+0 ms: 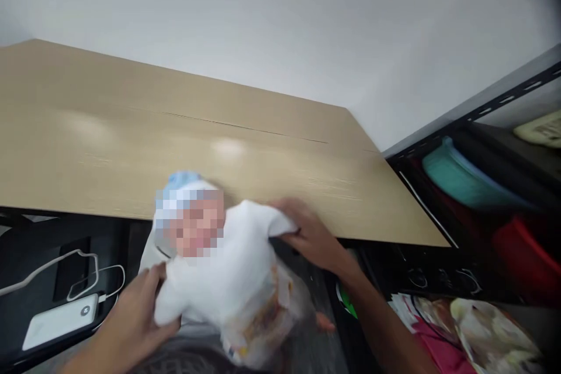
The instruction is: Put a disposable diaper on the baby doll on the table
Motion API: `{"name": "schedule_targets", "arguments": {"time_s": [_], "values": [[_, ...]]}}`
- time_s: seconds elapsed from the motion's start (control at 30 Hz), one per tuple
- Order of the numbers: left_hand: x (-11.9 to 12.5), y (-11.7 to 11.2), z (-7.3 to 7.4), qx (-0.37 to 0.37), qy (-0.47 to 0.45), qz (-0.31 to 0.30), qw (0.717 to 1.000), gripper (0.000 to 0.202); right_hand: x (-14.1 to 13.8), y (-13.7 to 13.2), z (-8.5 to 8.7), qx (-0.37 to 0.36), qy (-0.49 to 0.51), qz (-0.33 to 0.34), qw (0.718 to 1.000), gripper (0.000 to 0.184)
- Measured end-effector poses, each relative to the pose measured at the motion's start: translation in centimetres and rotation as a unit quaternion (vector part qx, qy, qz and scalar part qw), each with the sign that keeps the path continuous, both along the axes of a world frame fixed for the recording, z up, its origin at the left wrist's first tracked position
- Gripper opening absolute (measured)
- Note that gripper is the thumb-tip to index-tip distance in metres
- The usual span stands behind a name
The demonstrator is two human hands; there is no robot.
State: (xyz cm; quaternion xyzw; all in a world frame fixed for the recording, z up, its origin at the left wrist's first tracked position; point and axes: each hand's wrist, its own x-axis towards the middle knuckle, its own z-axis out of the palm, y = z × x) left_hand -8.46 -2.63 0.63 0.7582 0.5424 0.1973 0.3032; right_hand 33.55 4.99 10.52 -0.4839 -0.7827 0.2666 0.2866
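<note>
A small doll-like figure in a white shirt [232,257] and a blue-and-white cap [184,181] is held tilted in front of me, below the table edge. Whether it is a doll cannot be made out. Around its lower body is a printed diaper [267,321], and a bare foot [324,322] shows at the right. At the lower left, my left hand [135,310] is closed on the shirt's sleeve. My right hand [311,239], smeared by motion, pinches the other side of the shirt and pulls the cloth outward.
A wooden table [263,158] runs along the white wall. On a black surface at left lies a white power bank [61,318] with a cable. Right of the table, a rack holds a teal basin [468,178] and a red container [526,257]. Below are several bags [491,327].
</note>
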Motion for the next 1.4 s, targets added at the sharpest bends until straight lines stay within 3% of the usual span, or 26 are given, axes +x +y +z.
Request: {"name": "schedule_targets", "arguments": {"time_s": [0.07, 0.13, 0.27, 0.37, 0.5, 0.6, 0.73, 0.83, 0.93, 1.03, 1.13, 1.27, 1.4], "values": [[-1.3, -4.7, -2.6, -0.066, 0.026, 0.005, 0.997, 0.048, -2.2, -3.1, -2.0, -0.047, -0.025, 0.037, 0.998, 0.039], [-2.2, -7.2, -3.8, -0.121, 0.058, 0.016, 0.991, 0.047, -4.9, -4.3, -5.3, -0.065, -0.039, 0.043, 0.996, 0.04], [-2.8, -7.7, -3.5, -0.185, 0.111, 0.014, 0.976, 0.046, -9.2, -2.7, -12.3, -0.096, -0.074, 0.017, 0.993, 0.044], [-3.3, -7.3, -3.2, -0.157, 0.153, 0.0, 0.976, 0.054, -9.8, -1.4, -14.8, -0.12, -0.061, -0.002, 0.991, 0.041], [-3.8, -7.3, -2.6, 0.024, 0.244, -0.01, 0.969, 0.06, -8.1, -3.2, -14.0, -0.096, 0.019, -0.009, 0.995, 0.02], [-2.4, -6.0, -1.1, 0.117, 0.205, -0.031, 0.971, 0.056, -7.1, -5.8, -12.3, -0.143, 0.051, 0.013, 0.988, 0.02], [2.2, -2.3, 1.0, 0.113, 0.035, -0.182, 0.976, 0.042, -7.3, -7.5, -12.4, -0.135, 0.053, -0.041, 0.989, 0.015], [5.3, -0.1, 1.3, 0.108, 0.019, -0.238, 0.965, 0.035, -6.9, -6.8, -14.0, -0.102, 0.033, -0.09, 0.99, 0.021], [6.4, 0.7, 1.3, 0.104, 0.035, -0.267, 0.957, 0.024, -5.6, -5.8, -15.6, -0.097, -0.026, -0.163, 0.981, 0.022], [5.8, 0.7, 1.5, 0.089, 0.02, -0.293, 0.952, 0.019, -5.0, -5.4, -15.7, -0.095, -0.058, -0.189, 0.976, 0.019], [5.0, 0.4, 1.7, 0.069, 0.001, -0.289, 0.955, 0.018, -6.0, -5.9, -13.9, -0.046, -0.013, -0.118, 0.992, 0.019], [4.5, 0.0, 1.9, 0.033, -0.019, -0.283, 0.958, 0.015, -9.1, -6.7, -10.8, -0.021, 0.022, 0.052, 0.998, 0.026], [3.6, -0.4, 2.8, 0.006, -0.021, -0.283, 0.959, 0.017, -11.5, -6.6, -9.8, -0.004, -0.03, 0.144, 0.989, 0.024]]}}
